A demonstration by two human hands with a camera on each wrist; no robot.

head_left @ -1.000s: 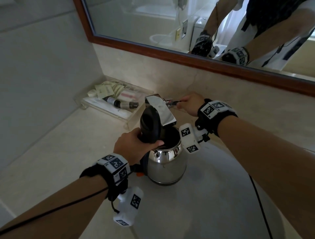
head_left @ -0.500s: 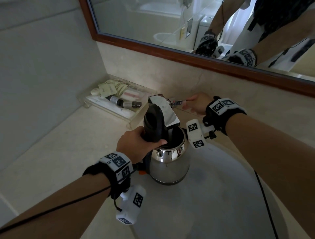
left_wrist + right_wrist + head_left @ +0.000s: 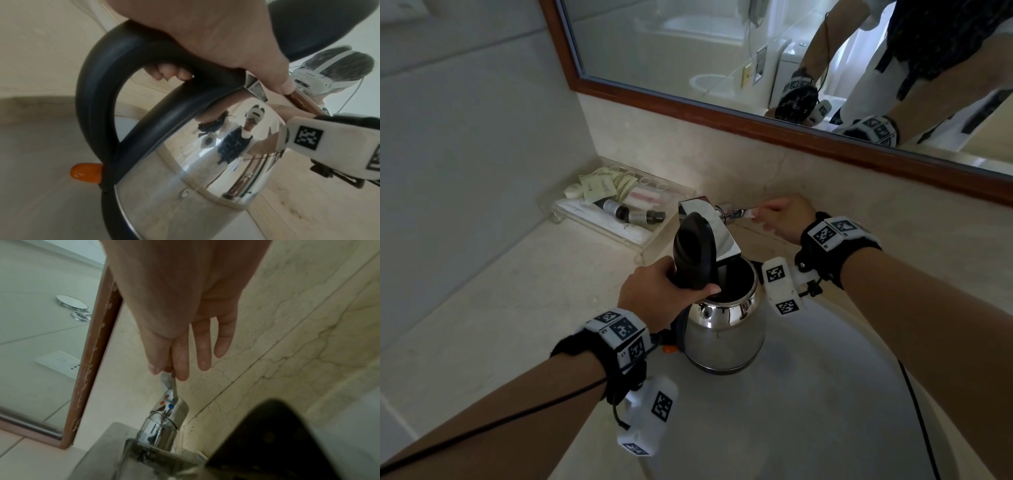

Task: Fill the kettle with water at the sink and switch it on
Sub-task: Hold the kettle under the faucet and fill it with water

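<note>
A shiny steel kettle (image 3: 726,332) hangs over the sink basin (image 3: 808,411), its black lid (image 3: 693,253) standing open under the chrome tap spout (image 3: 709,222). My left hand (image 3: 688,291) grips the kettle's black handle (image 3: 98,81), and an orange switch (image 3: 86,172) sticks out at the handle's foot. My right hand (image 3: 760,214) pinches the tip of the tap lever (image 3: 170,386) between thumb and forefinger, with the other fingers (image 3: 224,340) straight. The lever points right from the tap body (image 3: 164,418). I see no water running.
A clear tray (image 3: 571,212) of toiletries sits in the back left corner of the marble counter (image 3: 500,308). A wood-framed mirror (image 3: 722,116) runs along the back wall. A black cable (image 3: 917,411) crosses the basin's right side. A wall socket (image 3: 59,363) shows beside the mirror.
My right hand has slid rightward along the lever from a closed grip near the tap to a fingertip pinch at its end. The kettle and left hand have held their place.
</note>
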